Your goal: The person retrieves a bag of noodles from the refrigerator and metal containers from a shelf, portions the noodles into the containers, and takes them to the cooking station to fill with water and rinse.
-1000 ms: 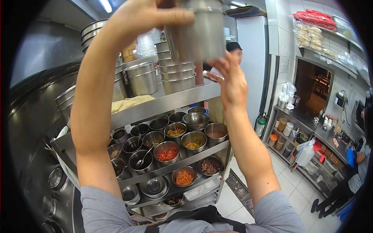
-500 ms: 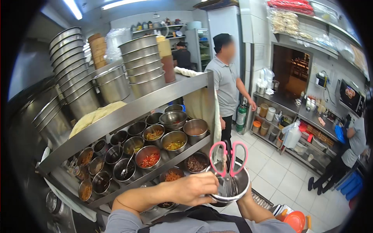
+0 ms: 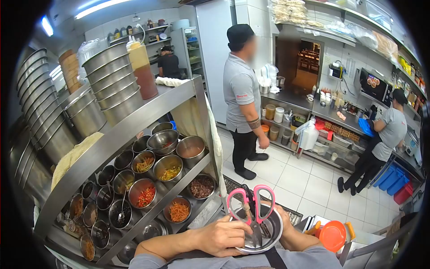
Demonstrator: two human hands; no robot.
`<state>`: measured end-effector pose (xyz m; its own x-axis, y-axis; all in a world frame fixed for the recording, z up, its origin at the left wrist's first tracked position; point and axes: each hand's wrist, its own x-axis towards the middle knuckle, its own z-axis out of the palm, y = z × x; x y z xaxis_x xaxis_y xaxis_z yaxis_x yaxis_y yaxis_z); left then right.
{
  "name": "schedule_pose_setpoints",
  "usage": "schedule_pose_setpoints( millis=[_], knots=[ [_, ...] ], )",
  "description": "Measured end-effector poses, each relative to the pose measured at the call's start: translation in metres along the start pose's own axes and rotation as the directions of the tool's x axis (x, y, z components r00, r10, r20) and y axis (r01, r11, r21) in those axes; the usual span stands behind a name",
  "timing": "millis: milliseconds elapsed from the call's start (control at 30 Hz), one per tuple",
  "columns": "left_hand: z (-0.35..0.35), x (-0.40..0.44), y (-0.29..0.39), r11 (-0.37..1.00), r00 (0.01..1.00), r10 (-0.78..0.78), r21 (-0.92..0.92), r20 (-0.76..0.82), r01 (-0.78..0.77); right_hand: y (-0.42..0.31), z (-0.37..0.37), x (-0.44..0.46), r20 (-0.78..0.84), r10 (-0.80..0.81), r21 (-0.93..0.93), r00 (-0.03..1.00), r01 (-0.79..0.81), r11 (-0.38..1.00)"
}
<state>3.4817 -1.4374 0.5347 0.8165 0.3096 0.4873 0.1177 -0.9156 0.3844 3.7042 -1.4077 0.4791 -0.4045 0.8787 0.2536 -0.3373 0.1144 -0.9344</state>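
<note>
A round metal container (image 3: 274, 233) is held low in front of my body. Pink-handled scissors (image 3: 256, 204) stand in it, handles up, beside a dark-handled utensil. My left hand (image 3: 226, 235) is at the container's left side, its fingers curled at the rim and close to the scissors; what they pinch, if anything, is hidden. Around the container's right side wraps my right hand (image 3: 286, 224), mostly hidden behind it.
At the left, a metal rack (image 3: 134, 121) holds bowls of chopped food, with stacked pots (image 3: 112, 80) on top. A person (image 3: 242, 94) stands ahead, another person (image 3: 392, 130) works at the right counter, a third is at the back. An orange bowl (image 3: 333, 236) sits lower right.
The container came down from above the rack to in front of my body, and its scissors came into view. My view turned right. The nearest person stepped out from behind the rack.
</note>
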Motion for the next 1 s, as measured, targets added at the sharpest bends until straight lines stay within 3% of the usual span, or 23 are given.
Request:
schedule_pose_setpoints(
  millis=[133,200,467,533,667,833,1000],
  knots=[
    [0.018,-0.006,-0.008,1.0,0.993,0.004,0.012,-0.116,-0.003,0.001,-0.005,-0.002,-0.016,-0.062,-0.134,0.998,0.059,0.989],
    [0.016,0.0,-0.006,0.993,0.978,0.113,-0.001,-0.176,-0.115,0.026,-0.022,0.0,0.008,0.12,0.166,0.993,-0.12,0.979],
    [0.009,0.006,0.004,0.984,0.97,0.173,-0.002,-0.169,-0.176,0.024,-0.026,-0.008,-0.056,0.148,0.112,0.987,-0.141,0.984],
    [0.009,0.006,0.007,0.981,0.967,0.192,0.009,-0.168,-0.193,0.024,-0.026,-0.008,-0.003,0.052,0.153,0.999,-0.051,0.987],
    [0.009,0.006,0.011,0.977,0.958,0.208,-0.005,-0.196,-0.213,0.007,-0.01,-0.012,-0.071,0.056,0.132,0.996,-0.046,0.99],
    [-0.013,0.012,0.027,0.979,0.96,0.2,-0.007,-0.197,-0.206,0.018,-0.009,-0.009,-0.088,0.181,0.219,0.98,-0.158,0.963],
    [-0.057,0.034,0.034,0.969,0.913,0.236,0.146,-0.332,-0.198,0.03,0.0,-0.003,-0.15,0.243,0.321,0.958,-0.185,0.929]
  ],
)
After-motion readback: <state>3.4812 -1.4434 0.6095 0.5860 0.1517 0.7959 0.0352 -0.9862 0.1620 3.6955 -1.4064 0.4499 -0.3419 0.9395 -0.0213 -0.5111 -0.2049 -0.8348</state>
